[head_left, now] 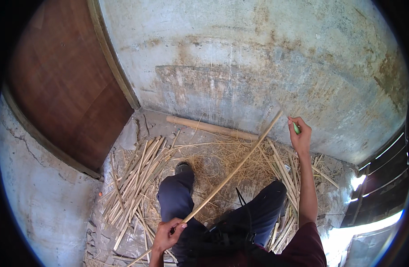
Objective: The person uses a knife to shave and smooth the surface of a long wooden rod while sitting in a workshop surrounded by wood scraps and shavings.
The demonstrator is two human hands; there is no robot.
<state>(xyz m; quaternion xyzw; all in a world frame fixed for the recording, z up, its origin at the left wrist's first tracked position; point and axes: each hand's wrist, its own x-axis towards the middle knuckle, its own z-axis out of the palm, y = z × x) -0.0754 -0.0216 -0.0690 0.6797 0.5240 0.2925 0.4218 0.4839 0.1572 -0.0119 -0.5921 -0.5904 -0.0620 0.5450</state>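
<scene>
A long, pale bamboo strip [233, 172] runs slantwise across my lap, from the lower left up toward the wall. My left hand [168, 236] pinches it near its lower part, thumb and fingers closed around it. At the far right my right hand [301, 133] is raised and closed on the green handle of a knife [296, 128]. What shows of its thin blade is faint and lies close to the strip's upper end; whether they touch I cannot tell.
Many loose bamboo strips [135, 182] lie heaped on the left, and more strips [284, 171] on the right. Thin shavings [226, 155] cover the floor between my legs. A thick bamboo pole [209, 126] lies along the stained wall [240, 58]. A brown door [75, 84] stands at left.
</scene>
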